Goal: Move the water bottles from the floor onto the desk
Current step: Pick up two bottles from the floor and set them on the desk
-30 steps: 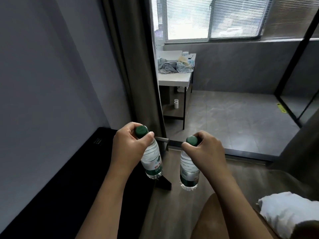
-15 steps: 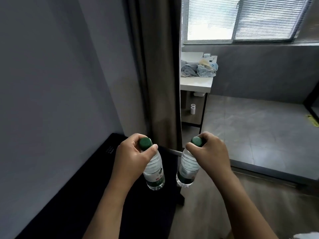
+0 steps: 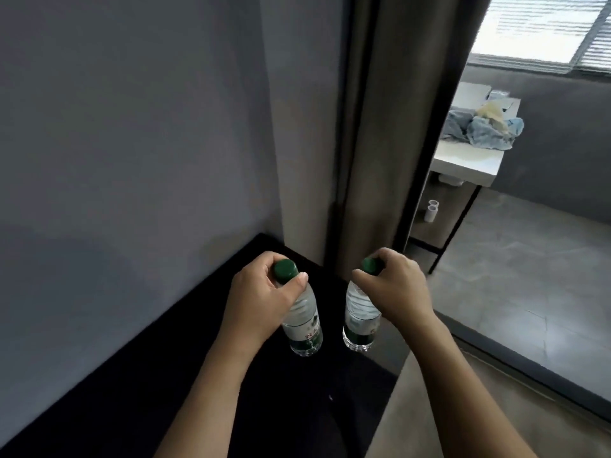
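Two clear water bottles with green caps and green-white labels hang upright over the black desk point(image 3: 139, 388). My left hand point(image 3: 258, 302) grips the left bottle point(image 3: 304, 328) around its neck, just under the cap. My right hand point(image 3: 393, 289) grips the right bottle point(image 3: 358, 322) at its neck the same way. Both bottles are over the desk's far right corner; whether their bases touch the top I cannot tell.
A grey wall stands behind the desk and a brown curtain point(image 3: 373, 127) hangs at its far right corner. Beyond a floor track lies a tiled room with a white table point(image 3: 463, 163) carrying crumpled cloths. Wooden floor runs to the right of the desk.
Both hands carried the bottles left and forward, from above the floor beside the desk to above the desk's far right corner. My view turned left.
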A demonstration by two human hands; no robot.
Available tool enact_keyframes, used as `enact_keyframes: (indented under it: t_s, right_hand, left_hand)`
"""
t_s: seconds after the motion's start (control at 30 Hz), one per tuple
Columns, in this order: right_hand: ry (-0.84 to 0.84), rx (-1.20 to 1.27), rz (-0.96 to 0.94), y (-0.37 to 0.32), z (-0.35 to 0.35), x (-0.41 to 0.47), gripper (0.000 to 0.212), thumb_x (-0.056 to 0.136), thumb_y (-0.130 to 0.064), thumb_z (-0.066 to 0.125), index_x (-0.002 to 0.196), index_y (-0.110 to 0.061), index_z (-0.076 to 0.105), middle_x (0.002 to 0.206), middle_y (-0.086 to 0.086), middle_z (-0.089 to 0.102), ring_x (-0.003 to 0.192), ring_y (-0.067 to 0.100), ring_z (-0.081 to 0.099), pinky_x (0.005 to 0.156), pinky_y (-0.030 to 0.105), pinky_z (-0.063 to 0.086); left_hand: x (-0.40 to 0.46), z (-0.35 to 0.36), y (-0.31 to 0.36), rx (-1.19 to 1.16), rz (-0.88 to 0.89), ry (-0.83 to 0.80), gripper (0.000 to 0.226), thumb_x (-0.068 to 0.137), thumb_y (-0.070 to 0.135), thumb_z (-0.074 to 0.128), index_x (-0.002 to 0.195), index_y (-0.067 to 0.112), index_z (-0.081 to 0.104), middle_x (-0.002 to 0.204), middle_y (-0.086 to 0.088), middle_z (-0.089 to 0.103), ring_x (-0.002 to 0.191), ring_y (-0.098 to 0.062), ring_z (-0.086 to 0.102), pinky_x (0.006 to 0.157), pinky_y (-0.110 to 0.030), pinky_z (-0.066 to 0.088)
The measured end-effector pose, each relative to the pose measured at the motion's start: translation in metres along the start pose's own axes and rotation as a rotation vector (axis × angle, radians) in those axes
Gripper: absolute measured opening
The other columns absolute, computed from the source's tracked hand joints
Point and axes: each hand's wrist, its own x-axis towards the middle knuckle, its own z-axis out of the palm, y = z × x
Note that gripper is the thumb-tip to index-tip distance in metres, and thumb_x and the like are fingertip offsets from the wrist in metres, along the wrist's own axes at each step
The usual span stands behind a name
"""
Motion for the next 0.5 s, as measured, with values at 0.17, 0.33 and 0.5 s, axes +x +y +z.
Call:
enact_keyframes:
  t_s: [0.17,0.33,0.5]
  right_hand:
    - [-0.215,-0.017,-0.145,-0.018,0.062,0.07,0.028,0.067,-0.05,0.061,0.083,-0.027,0.061,0.076,-0.009,0.064,0.074,0.02,0.061,0.063,0.032,0.049]
    - [-0.405,-0.003,-0.312,-0.04,0.133,0.131,0.025,0.079,-0.04,0.064,0.099,-0.024,0.065,0.088,-0.001,0.068,0.082,0.025,0.063,0.068,0.035,0.051]
    - [-0.537,-0.026,-0.401,-0.054,0.192,0.176,0.021,0.085,-0.032,0.062,0.102,-0.02,0.063,0.094,0.004,0.067,0.087,0.029,0.062,0.067,0.035,0.05]
  left_hand:
    - [0.039,0.002,-0.046,0.141,-0.13,0.15,0.018,0.078,0.042,0.075,0.082,0.032,0.061,0.074,0.017,0.065,0.066,-0.002,0.062,0.057,-0.023,0.049]
    - [0.075,0.003,-0.095,0.27,-0.261,0.27,0.02,0.08,0.048,0.07,0.084,0.036,0.055,0.07,0.014,0.063,0.066,0.003,0.06,0.055,-0.021,0.046]
    - [0.108,0.009,-0.136,0.287,-0.384,0.371,0.019,0.084,0.044,0.069,0.086,0.034,0.053,0.072,0.012,0.062,0.067,0.001,0.061,0.055,-0.024,0.045]
